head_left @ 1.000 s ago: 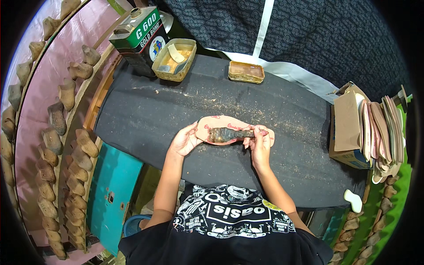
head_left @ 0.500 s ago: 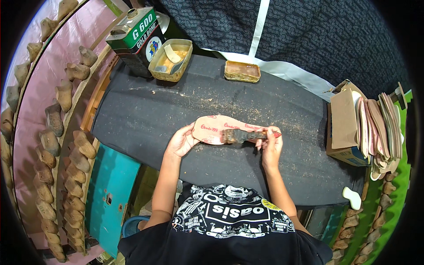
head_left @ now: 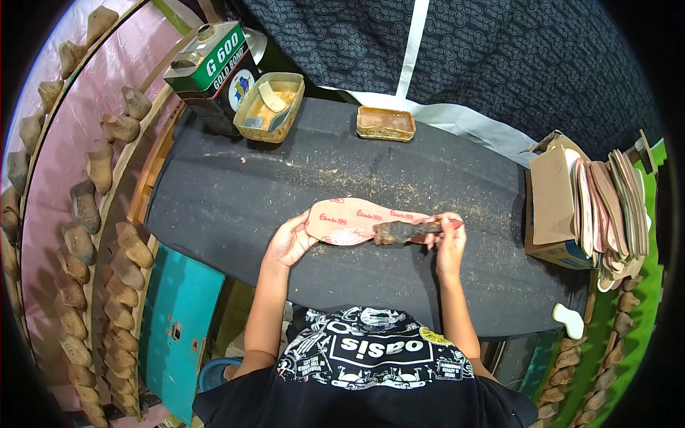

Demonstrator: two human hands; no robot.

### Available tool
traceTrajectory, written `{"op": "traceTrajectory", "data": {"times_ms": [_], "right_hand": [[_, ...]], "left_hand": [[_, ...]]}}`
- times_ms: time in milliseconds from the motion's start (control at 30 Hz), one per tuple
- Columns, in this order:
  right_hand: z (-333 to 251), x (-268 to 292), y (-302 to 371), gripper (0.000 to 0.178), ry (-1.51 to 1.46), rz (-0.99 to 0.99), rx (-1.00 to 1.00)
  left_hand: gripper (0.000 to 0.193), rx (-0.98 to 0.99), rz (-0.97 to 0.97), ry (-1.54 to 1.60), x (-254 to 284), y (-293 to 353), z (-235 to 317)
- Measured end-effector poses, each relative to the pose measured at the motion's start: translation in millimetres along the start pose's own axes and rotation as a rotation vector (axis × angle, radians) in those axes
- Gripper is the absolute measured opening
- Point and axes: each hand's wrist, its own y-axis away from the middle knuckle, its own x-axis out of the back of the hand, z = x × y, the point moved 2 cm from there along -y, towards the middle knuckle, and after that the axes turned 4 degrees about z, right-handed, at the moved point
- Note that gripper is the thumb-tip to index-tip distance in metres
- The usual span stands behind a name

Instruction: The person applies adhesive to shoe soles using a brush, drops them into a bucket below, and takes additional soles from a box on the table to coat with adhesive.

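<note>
A pinkish-tan insole board (head_left: 349, 212) with red print is held above the dark table, its wide end to the left. My left hand (head_left: 291, 241) grips that wide end by the rim, fingers partly hidden beneath. In my right hand (head_left: 449, 246) is a crusted, dark brush (head_left: 405, 231) with a red tip on its handle. The bristles, at the brush's left end, lie over the near edge of the insole, around its middle. A pale, glossy patch shows on the board just left of them. The brush and right hand cover part of the narrow end.
Along the table's far side stand a green-and-black metal can (head_left: 214, 75), a stained tub (head_left: 270, 107) with scraps inside and a shallow glue-stained tin (head_left: 385, 123). At right a cardboard box (head_left: 553, 207) leans beside stacked insoles (head_left: 617, 207). Shoe lasts (head_left: 100, 167) line racks at left.
The brush has slid right along the insole with my right hand, uncovering more of the pale patch. My left hand still holds the board, which sits slightly lower in view.
</note>
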Motion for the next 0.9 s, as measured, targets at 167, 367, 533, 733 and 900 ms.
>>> {"op": "traceTrajectory", "data": {"times_ms": [167, 367, 533, 733, 900], "right_hand": [[-6.5, -12.5, -2.1, 0.013, -0.088, 0.018, 0.009], [11.8, -64.2, 5.1, 0.016, -0.219, -0.177, -0.106], [23.5, -66.7, 3.6, 0.016, -0.161, -0.236, -0.122], [0.9, -12.6, -7.3, 0.014, 0.045, -0.031, -0.042], [-11.6, 0.2, -9.7, 0.011, -0.03, 0.047, 0.072]], "left_hand": [[0.03, -0.007, 0.001, -0.008, -1.6, 1.5, 1.6], [0.031, -0.008, -0.034, -0.052, 3.1, -0.5, -2.1], [0.031, -0.031, -0.033, -0.054, -1.2, 2.2, -2.1], [0.031, -0.033, -0.007, -0.098, 5.0, 1.8, -2.0], [0.031, -0.046, -0.015, -0.107, 1.7, 2.8, -1.2]]}}
